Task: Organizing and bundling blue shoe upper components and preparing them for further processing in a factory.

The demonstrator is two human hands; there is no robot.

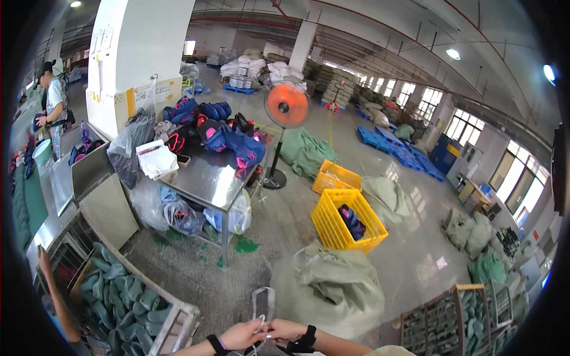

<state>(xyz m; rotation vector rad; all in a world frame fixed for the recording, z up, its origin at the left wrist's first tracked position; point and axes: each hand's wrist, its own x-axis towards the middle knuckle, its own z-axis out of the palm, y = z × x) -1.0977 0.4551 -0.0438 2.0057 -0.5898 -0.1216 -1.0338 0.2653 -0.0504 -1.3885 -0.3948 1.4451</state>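
Clear bag (pixel 263 304) stands upright between my hands, its long axis rising away from me, left hand (pixel 240 336) and right hand (pixel 285 330) both pinching its lower end.

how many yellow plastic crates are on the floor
2. One yellow crate stands mid-floor with dark items inside; the second yellow crate sits just behind it, nearer the orange fan. Others may be hidden behind the sacks.

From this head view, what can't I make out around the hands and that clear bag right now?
- Left hand and right hand: fingertips too small and overlapping; grip unclear.
- Clear plastic bag: contents unreadable, too small and see-through.
- Forearms: cut off by the lower edge.
- Yellow crate: dark items inside, partly hidden by its wall.
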